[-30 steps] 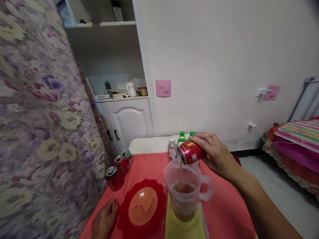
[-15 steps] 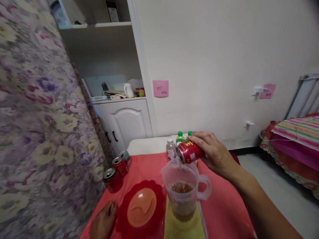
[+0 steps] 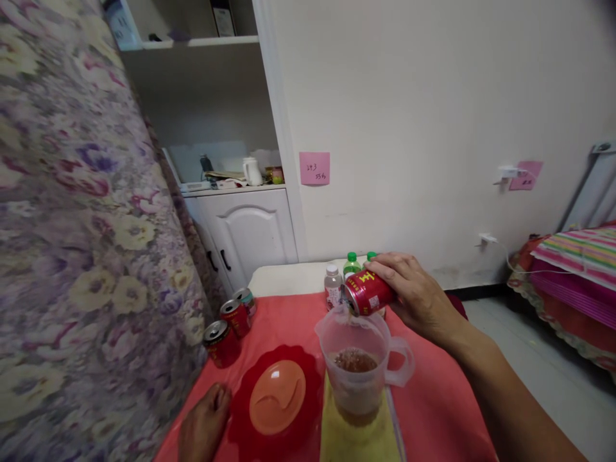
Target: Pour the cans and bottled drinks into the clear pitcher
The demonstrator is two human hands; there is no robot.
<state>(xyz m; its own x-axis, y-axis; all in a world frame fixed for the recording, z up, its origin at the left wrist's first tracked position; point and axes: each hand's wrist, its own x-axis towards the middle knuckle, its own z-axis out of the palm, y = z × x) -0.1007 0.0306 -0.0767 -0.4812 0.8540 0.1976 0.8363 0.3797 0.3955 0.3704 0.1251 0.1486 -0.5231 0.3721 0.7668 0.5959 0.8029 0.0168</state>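
Observation:
Tilted on its side, a red drink can point(image 3: 369, 291) is gripped by my right hand point(image 3: 414, 296). Its mouth points down over the rim of a clear plastic measuring jug point(image 3: 359, 391), and a thin stream runs from it. Brown, foamy liquid point(image 3: 355, 360) lies in the jug, which stands on a yellow cloth point(image 3: 363, 443). My left hand point(image 3: 206, 420) rests curled into a fist on the red tablecloth point(image 3: 283, 314). Beside it is a red scalloped plate point(image 3: 310, 423) with an orange centre.
Two red cans point(image 3: 222, 346) and a teal can point(image 3: 246, 300) stand at the table's left edge. Behind the jug are a white-capped bottle point(image 3: 333, 287) and green-capped bottles point(image 3: 352, 262). A floral curtain point(image 3: 96, 256) hangs at the left; a bed point(image 3: 572, 276) stands right.
The view has shifted slightly, so everything sits a little further right. My right hand keeps the can tipped over the jug; my left hand stays curled on the table.

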